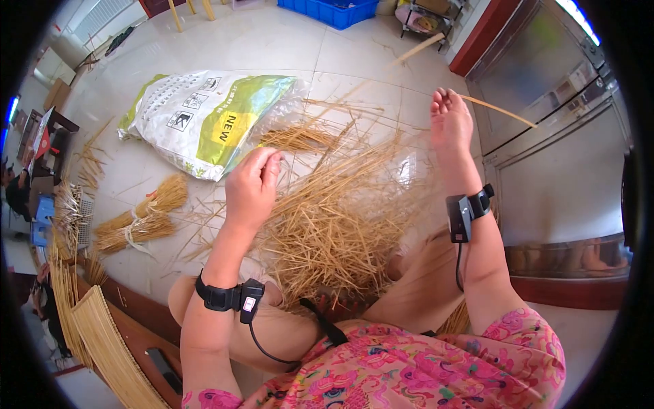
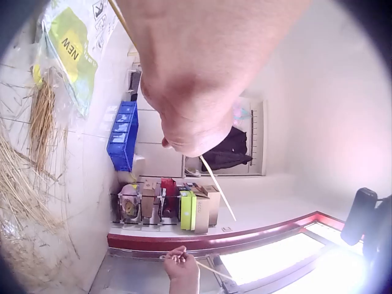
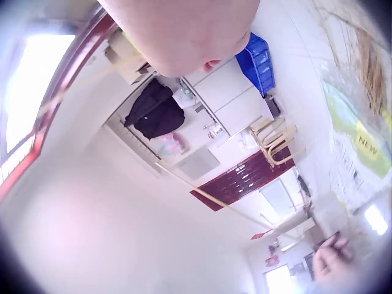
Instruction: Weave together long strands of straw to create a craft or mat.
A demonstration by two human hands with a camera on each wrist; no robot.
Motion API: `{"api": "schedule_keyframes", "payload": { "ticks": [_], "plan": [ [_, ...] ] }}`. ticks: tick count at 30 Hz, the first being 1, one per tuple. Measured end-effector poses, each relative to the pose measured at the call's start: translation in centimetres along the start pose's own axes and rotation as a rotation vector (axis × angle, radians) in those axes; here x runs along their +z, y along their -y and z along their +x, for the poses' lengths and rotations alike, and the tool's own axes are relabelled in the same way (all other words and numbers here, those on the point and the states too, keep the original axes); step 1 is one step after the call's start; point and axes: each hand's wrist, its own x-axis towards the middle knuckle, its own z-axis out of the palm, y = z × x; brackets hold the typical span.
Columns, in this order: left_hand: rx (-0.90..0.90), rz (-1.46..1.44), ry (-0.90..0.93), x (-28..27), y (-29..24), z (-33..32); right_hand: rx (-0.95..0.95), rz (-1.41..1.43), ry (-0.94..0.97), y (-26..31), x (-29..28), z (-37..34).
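My left hand (image 1: 253, 184) is raised over the straw pile with curled fingers, pinching a long pale straw (image 1: 419, 49). That straw slants up and away to the right; in the left wrist view the stalk (image 2: 217, 188) comes out below the fist. My right hand (image 1: 452, 121) is held up at the right, apart from the left one. Its curled fingertips pinch a second straw (image 1: 501, 111), which points out to the right toward the metal door. Beneath both hands a loose heap of golden straw (image 1: 334, 232) lies on the floor between the person's legs.
A white and green bag (image 1: 180, 119) marked NEW lies beyond the heap. Tied straw bundles (image 1: 139, 218) rest at the left, near a slatted straw mat (image 1: 112, 347). A metal door (image 1: 558, 177) stands close on the right. At the back is a blue crate (image 1: 330, 12).
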Motion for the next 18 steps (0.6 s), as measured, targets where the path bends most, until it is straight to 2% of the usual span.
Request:
{"api": "schedule_keyframes", "payload": {
  "ticks": [1, 4, 6, 8, 11, 14, 17, 18],
  "plan": [
    [0.000, 0.002, -0.052, -0.3, -0.2, 0.1, -0.017, -0.088, 0.000, 0.1, -0.3, 0.2],
    [0.041, 0.034, -0.133, -0.7, 0.1, 0.2, 0.121, -0.884, 0.533, 0.7, 0.2, -2.6],
    [0.081, 0.055, -0.161, -0.8, 0.3, 0.3, 0.043, -1.545, 1.159, 0.1, 0.6, -5.2],
    [0.093, 0.125, -0.137, -0.7, 0.1, 0.2, 0.011, -1.753, 1.624, -2.7, -1.4, -6.4],
    [0.141, 0.200, -0.124, 0.0, -0.2, -0.1, -0.075, -1.618, 1.593, -4.1, -1.7, -8.0],
    [0.196, 0.235, -0.125, 0.6, -0.7, -0.3, 0.180, -1.117, 1.227, -4.1, 1.7, -10.4],
    [0.264, 0.269, -0.114, 1.5, -1.1, -0.2, 0.413, -0.674, 0.962, -4.2, 3.3, -12.9],
    [0.288, 0.283, -0.110, 1.8, -1.2, -0.3, 0.399, -0.646, 0.903, -4.3, 3.6, -13.1]
  ]
}}
